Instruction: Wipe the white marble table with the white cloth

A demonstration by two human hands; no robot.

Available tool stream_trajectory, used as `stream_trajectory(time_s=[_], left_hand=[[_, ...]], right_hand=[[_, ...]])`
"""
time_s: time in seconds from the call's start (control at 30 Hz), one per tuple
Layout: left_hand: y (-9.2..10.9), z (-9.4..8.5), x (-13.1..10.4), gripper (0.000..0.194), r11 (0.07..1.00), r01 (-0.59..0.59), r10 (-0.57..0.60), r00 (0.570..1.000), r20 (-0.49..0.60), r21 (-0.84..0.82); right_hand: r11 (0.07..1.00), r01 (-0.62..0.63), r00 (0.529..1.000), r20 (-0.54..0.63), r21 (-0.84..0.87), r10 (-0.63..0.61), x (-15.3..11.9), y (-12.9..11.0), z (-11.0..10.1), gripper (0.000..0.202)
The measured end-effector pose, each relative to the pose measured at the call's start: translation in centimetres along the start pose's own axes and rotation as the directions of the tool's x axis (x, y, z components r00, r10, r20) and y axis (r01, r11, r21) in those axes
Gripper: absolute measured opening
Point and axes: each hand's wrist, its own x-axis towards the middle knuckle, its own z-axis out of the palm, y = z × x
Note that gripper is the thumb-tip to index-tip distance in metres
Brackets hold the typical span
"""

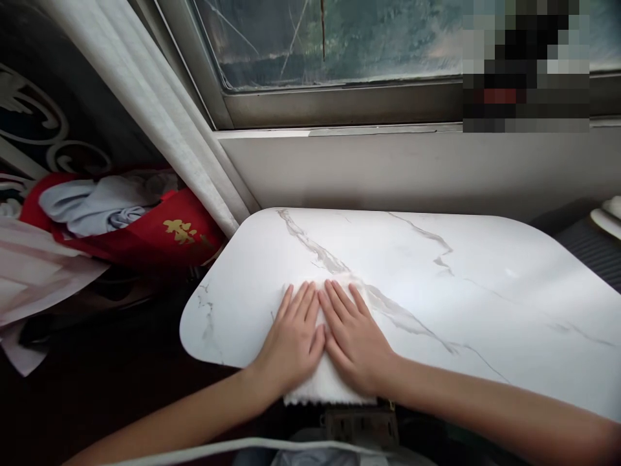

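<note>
Both my hands lie flat, side by side, on a white cloth (334,385) near the front edge of a white marble-patterned table (422,252). My left hand (294,340) has its fingers stretched out and pointing away from me. Beside it, my right hand (356,340) presses down in the same way, the two thumbs meeting in the middle. The cloth's jagged near edge hangs a little over the table's edge. Much of the cloth is hidden under my palms.
Behind the table is a pale wall under a window (339,45), partly pixelated at the right. A light curtain (160,110) hangs at the left. Next to it, a red bag (145,243) with gold markings holds grey cloth (107,204). White things stand on a dark ribbed surface at the far right.
</note>
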Motion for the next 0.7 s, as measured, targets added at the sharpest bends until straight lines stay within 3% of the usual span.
stream_trajectory(time_s=[0.07, 0.17, 0.27, 0.47, 0.6, 0.7], left_hand=[[1.1, -0.3, -1.2, 0.054, 0.999, -0.038, 0.038, 0.999, 0.016, -0.027], [0.7, 0.0, 0.4, 0.054, 0.998, -0.02, 0.023, 0.999, 0.042, -0.054], [-1.6, 1.0, 5.0, 0.055, 0.998, 0.007, -0.002, 0.997, 0.08, -0.06], [-6.0, 3.7, 17.2, 0.054, 1.0, 0.017, -0.015, 0.996, 0.093, -0.017], [-6.5, 5.2, 23.2, 0.053, 0.999, 0.041, -0.043, 0.996, 0.075, 0.023], [-6.2, 5.9, 25.4, 0.052, 0.999, 0.044, -0.045, 0.998, 0.052, 0.024]], right_hand=[[1.0, -0.001, 1.0, 0.017, 0.015, 0.001, -1.7, -0.6, -0.4, 0.059], [0.997, -0.075, 0.996, 0.054, 0.031, 0.074, -0.8, 0.4, -0.7, 0.06], [0.982, -0.186, 0.981, 0.066, 0.024, 0.184, 2.9, 3.3, -0.6, 0.058], [0.945, -0.315, 0.949, -0.029, -0.089, 0.313, 11.0, 11.9, -0.6, 0.058], [0.927, -0.357, 0.934, -0.072, -0.118, 0.351, 13.6, 16.8, -1.3, 0.056], [0.917, -0.379, 0.924, -0.101, -0.124, 0.368, 14.1, 18.6, -1.7, 0.056]])
